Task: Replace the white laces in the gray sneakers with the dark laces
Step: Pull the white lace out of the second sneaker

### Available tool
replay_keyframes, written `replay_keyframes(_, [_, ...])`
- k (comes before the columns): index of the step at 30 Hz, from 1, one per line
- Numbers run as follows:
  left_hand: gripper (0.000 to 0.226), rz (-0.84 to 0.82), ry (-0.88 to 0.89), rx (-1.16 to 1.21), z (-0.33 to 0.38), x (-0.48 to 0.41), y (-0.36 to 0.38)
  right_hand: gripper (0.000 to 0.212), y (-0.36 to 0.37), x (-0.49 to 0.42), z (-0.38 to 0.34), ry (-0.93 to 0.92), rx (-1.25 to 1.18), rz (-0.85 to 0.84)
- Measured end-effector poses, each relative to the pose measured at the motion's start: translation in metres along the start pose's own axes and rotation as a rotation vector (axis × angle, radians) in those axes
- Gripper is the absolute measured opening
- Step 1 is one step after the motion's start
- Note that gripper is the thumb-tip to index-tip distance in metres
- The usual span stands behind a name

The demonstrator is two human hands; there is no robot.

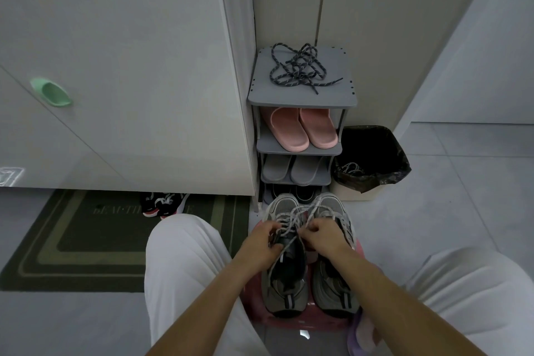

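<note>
Because the gray sneakers (332,289) stood side by side on a low pink stool (313,323) between the person's knees, toes pointing away, their lacing lay within easy reach of both hands. The left hand (264,241) held the sneaker on the left near its collar, its fingers (274,229) curled and pressed together on the white laces (291,215), seemingly to steady the shoe. The right hand (325,233) had its fingers (310,230) pinching a strand of the same pale woven lace, probably to work it loose. These laces looked slack and tangled across both tongues. The uppers were mesh with smoother panels and dark stripes at the heel. The dark laces (297,69), round, rope-like and flecked, lay in a loose heap on the flat top of the gray shoe rack (289,97), well apart from the shoes, kept handy for the relacing.
</note>
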State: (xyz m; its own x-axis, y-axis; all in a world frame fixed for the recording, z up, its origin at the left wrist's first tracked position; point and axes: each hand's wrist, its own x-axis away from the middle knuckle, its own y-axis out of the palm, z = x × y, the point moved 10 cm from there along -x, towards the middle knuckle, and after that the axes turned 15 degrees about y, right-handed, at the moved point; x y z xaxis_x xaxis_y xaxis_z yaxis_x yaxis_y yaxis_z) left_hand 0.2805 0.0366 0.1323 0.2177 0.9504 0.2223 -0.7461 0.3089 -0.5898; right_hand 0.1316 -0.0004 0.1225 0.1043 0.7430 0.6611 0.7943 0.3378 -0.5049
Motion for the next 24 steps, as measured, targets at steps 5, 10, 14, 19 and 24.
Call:
replay_keyframes(5, [0.044, 0.002, -0.001, -0.002, -0.001, 0.001, -0.001, 0.034, -0.005, -0.003, 0.002, 0.016, 0.083, 0.081])
replay_keyframes(10, [0.045, -0.006, -0.006, 0.007, -0.003, 0.000, 0.000, 0.027, -0.034, -0.006, -0.002, 0.075, -0.269, 0.062])
replay_keyframes(14, [0.044, -0.001, -0.011, 0.019, -0.004, 0.001, 0.001, 0.024, -0.045, -0.002, -0.004, 0.059, -0.301, 0.151])
replay_keyframes(19, [0.043, 0.012, 0.005, 0.009, -0.002, 0.000, -0.001, 0.029, -0.005, 0.010, -0.008, 0.008, 0.094, 0.062])
replay_keyframes(24, [0.042, 0.016, 0.016, 0.028, -0.001, 0.001, 0.000, 0.017, -0.007, 0.011, 0.002, 0.008, 0.157, 0.103])
